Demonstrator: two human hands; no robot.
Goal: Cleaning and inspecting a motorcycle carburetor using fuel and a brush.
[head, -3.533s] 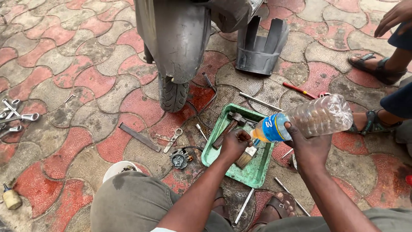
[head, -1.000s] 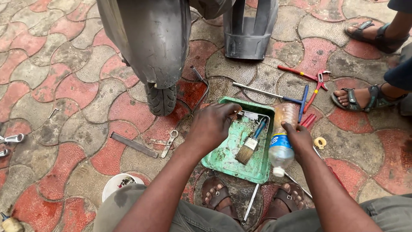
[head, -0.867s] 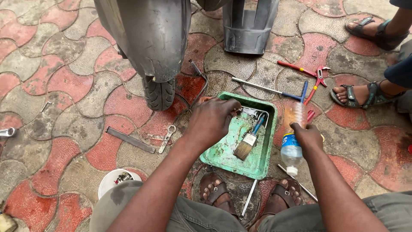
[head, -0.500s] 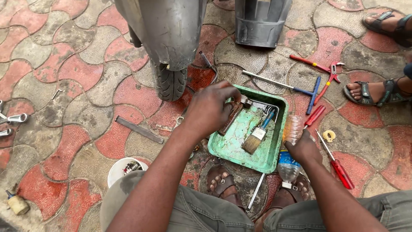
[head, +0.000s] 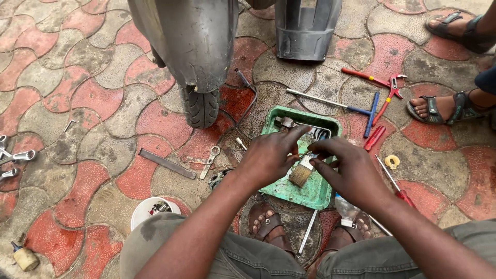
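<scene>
Over the green tray (head: 316, 192), which lies on the paved ground between the person's sandalled feet and the scooter's front wheel (head: 202, 106), both hands meet above a paintbrush (head: 304, 170). The brush rests in the tray, bristles toward the person, its handle hidden under the hands. The left hand (head: 268, 157) reaches in from the tray's left side with its fingers spread and stretched toward small metal parts at the tray's far end; whether it grips any of them cannot be told. The right hand (head: 351, 168) hovers just above the brush with fingers curled and apart, clamped on nothing visible.

A plastic bottle (head: 347, 211) lies on its side just beside the tray's near right corner, partly under the right forearm. Further out: a flat spanner (head: 211, 159) and a metal bar (head: 166, 163) to the left, a T-handled wrench (head: 336, 105), red-handled pliers (head: 391, 89) and screwdrivers to the right, and a white bowl (head: 144, 212) by the left knee. Another person's sandalled foot (head: 439, 107) stands near the tools.

Likely hazards, as a judgement: the shallow tray looks wet, so slippery fingers could drop small parts onto the paving, where they would be hard to find among the joints; the forearm could nudge the lying bottle and roll it away; the tray could tip if pressed on its rim.
</scene>
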